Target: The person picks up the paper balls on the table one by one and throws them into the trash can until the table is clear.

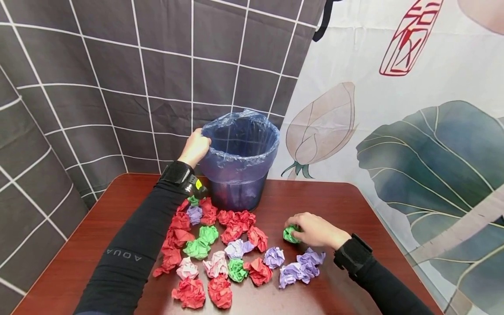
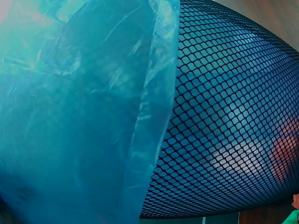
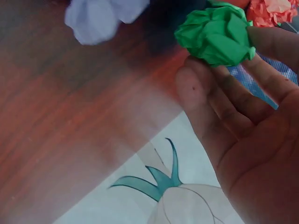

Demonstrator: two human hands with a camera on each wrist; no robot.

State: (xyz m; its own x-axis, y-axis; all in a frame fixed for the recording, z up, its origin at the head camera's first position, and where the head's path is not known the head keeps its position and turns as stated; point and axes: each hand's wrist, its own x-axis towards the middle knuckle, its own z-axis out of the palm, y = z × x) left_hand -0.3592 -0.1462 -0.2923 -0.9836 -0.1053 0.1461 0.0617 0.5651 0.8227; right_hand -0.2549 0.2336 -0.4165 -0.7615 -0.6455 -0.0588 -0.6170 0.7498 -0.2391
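Head: A person's left hand (image 1: 195, 148) grips the bin (image 1: 236, 188) by its rim; the right hand (image 1: 315, 229) pinches a green ball (image 1: 290, 235) near purple balls (image 1: 308, 263) at the table (image 1: 315, 197). Left wrist: Liner (image 2: 84, 116) overlaps mesh (image 2: 210, 84). Right wrist: Fingers (image 3: 266, 77) hold the green ball.

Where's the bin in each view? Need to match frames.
Head: bin near centre, left hand gripping its rim.
Left wrist: bin fills most of the picture.
Right wrist: likely the blue patch upper right, behind the right hand.
Shared landmark: brown table.
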